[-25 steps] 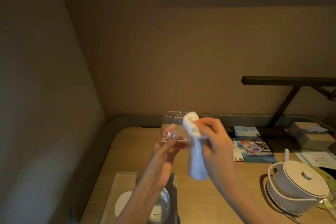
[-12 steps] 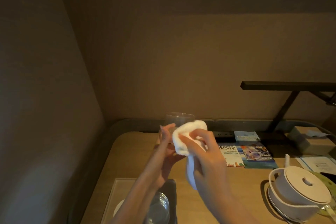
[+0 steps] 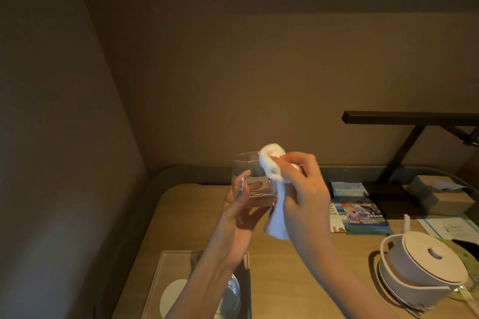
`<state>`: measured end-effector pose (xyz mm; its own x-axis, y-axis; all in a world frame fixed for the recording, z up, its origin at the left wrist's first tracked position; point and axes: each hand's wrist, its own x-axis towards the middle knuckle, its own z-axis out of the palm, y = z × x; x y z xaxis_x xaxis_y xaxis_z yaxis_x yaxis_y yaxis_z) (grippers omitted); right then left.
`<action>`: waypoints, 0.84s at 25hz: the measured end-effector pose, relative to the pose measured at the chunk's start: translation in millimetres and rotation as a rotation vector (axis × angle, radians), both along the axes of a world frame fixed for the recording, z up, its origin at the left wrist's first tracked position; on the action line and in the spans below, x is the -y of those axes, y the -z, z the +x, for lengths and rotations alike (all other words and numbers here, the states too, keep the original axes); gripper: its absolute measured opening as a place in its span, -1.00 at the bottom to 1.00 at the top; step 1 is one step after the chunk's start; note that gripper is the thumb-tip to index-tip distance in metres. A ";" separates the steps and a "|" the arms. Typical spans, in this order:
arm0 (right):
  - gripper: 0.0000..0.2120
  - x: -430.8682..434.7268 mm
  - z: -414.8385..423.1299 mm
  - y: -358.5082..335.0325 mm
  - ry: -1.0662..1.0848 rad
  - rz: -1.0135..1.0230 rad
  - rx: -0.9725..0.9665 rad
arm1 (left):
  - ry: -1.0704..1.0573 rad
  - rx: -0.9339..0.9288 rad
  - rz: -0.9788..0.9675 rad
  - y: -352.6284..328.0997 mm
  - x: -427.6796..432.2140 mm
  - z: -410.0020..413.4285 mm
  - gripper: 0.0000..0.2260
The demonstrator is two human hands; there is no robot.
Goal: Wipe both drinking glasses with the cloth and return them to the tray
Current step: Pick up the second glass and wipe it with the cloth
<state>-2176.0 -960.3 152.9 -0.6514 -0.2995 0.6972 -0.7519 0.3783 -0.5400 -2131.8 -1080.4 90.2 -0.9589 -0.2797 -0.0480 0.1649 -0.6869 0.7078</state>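
Hotel room: desk [image 3: 285,280] with kettle [image 3: 425,267], brochures [image 3: 360,211], tray [image 3: 166,267]

Glass [image 3: 250,176] aloft, cloth [image 3: 270,166] at rim; other glass [image 3: 233,295] seemingly on tray [image 3: 166,267].

Brochures [image 3: 363,211] are laid just right of the fingers [image 3: 300,159]. A lidded white pot [image 3: 425,264] is set farther right, lower.

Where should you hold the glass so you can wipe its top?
Probably round its wide lower part, coming from below on the left, as the left hand does. The glass stands about upright with its open rim facing up, so a low grip leaves the rim free for the cloth in the right hand.
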 end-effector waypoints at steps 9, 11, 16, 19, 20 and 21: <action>-0.55 -0.5 3.4 -7.8 -0.003 0.046 -0.062 | -0.040 0.003 -0.091 -1.0 1.1 -3.6 -0.03; -0.45 -4.8 26.1 9.3 -0.071 0.167 -0.168 | 0.003 0.035 -0.051 1.9 6.1 -1.2 -0.08; -0.51 -4.1 8.8 -6.7 0.001 0.013 -0.095 | -0.089 -0.015 -0.051 -3.2 4.1 -3.8 -0.16; -0.40 -2.6 26.2 3.9 -0.037 0.171 -0.186 | -0.077 0.035 -0.031 -6.5 4.0 -3.5 -0.20; -0.37 -4.7 33.1 13.4 -0.080 0.219 -0.239 | -0.082 0.058 -0.013 -10.7 4.0 -2.0 -0.24; -0.39 -6.1 31.7 14.6 -0.106 0.228 -0.251 | -0.089 0.062 -0.003 -10.8 5.7 -3.0 -0.22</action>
<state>-2144.3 -954.2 138.2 -0.4255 -0.5223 0.7390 -0.8918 0.3809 -0.2443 -2134.8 -1086.0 101.0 -0.9256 -0.3636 -0.1054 0.1809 -0.6694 0.7206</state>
